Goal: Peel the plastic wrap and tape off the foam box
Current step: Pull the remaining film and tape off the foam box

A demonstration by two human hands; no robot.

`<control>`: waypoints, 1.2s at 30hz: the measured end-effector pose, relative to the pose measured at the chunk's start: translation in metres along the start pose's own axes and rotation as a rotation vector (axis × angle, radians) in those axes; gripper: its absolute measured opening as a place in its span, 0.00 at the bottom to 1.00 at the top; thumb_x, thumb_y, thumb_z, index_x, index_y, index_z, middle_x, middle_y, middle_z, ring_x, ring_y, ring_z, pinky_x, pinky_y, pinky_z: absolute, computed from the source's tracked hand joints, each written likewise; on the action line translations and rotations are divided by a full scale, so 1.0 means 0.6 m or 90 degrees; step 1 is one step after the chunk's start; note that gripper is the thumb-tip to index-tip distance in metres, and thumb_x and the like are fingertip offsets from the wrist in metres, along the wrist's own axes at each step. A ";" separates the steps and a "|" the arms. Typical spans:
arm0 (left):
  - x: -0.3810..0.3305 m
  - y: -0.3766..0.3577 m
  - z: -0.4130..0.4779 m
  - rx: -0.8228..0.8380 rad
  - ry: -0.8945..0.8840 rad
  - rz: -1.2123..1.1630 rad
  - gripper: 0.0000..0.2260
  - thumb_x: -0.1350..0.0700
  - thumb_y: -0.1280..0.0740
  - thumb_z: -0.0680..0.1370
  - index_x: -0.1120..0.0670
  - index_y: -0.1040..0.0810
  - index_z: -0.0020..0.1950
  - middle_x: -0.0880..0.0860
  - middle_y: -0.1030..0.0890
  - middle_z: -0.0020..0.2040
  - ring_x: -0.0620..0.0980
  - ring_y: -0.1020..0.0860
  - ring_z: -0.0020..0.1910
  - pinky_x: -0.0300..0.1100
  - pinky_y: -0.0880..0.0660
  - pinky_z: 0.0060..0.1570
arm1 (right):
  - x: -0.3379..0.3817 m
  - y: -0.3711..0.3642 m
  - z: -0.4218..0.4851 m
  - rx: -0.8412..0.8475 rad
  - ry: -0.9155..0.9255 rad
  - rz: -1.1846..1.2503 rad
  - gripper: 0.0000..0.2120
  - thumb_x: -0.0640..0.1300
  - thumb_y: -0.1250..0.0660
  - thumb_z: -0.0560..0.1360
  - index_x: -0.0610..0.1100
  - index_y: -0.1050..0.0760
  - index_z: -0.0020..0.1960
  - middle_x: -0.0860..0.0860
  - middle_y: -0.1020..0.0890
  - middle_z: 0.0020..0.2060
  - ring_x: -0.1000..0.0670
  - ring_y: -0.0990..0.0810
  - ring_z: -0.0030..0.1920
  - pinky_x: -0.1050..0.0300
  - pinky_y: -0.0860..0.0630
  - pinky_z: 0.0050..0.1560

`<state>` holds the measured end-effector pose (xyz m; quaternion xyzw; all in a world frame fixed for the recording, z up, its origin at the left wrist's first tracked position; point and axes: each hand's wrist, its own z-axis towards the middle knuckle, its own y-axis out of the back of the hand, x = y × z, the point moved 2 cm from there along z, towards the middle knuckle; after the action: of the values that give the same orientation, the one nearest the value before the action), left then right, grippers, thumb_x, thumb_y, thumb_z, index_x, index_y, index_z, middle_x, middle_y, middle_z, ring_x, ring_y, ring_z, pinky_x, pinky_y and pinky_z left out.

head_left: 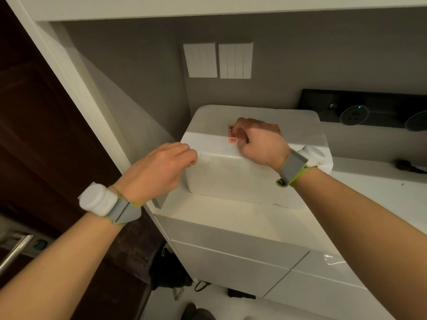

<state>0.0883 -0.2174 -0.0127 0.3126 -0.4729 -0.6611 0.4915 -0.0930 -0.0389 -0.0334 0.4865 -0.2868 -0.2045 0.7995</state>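
From my head camera, the foam box (231, 179) sits on the white worktop (254, 218), near its left end and close to the grey wall behind. Plastic wrap (221, 165) lies wrinkled and glossy over the front face, and a paler band of tape (203, 139) runs across the lid.

My left hand (159, 167) is at the box's upper left front edge. That grip is narrow, with the fingers curled over the edge and the fingertips on the wrap. I cannot tell whether they have any film pinched.

My right hand (258, 144) rests on top of the lid. That grip is closed tight, thumb and fingers pinching at the right edge of a pink label (232, 135) stuck on the lid. The hand hides the rest of the label.

Each wrist carries a grey strap with a white pod.

On the wall above the box are two white switch plates (218, 60). To the right, a black socket strip (360, 109) runs along the wall. White drawers (231, 262) sit below the worktop, and a dark wooden door (34, 135) stands to the left.
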 end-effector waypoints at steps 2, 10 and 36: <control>-0.006 0.001 -0.006 0.007 0.005 -0.015 0.13 0.75 0.33 0.70 0.58 0.24 0.46 0.52 0.25 0.41 0.52 0.26 0.40 0.48 0.24 0.40 | 0.000 0.001 -0.001 -0.001 -0.002 0.005 0.13 0.42 0.40 0.73 0.46 0.26 0.56 0.47 0.18 0.51 0.40 0.20 0.50 0.55 0.33 0.42; -0.027 0.022 -0.018 0.025 0.018 -0.125 0.08 0.68 0.37 0.76 0.55 0.25 0.46 0.49 0.25 0.42 0.49 0.26 0.40 0.46 0.27 0.40 | 0.007 0.007 -0.005 -0.009 0.002 -0.031 0.12 0.44 0.39 0.74 0.46 0.25 0.57 0.45 0.19 0.53 0.38 0.20 0.53 0.52 0.26 0.47; -0.212 -0.208 0.072 0.173 0.272 -0.616 0.05 0.60 0.31 0.76 0.50 0.20 0.48 0.49 0.20 0.40 0.48 0.16 0.35 0.55 0.20 0.44 | 0.025 -0.124 -0.472 -0.163 -0.638 0.804 0.08 0.41 0.31 0.79 0.35 0.20 0.48 0.45 0.15 0.36 0.51 0.22 0.32 0.60 0.25 0.35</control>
<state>0.0471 -0.0748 -0.1201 0.6824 -0.2459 -0.6666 0.1720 0.1011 0.1061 -0.1984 -0.0111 -0.8048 0.0599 0.5904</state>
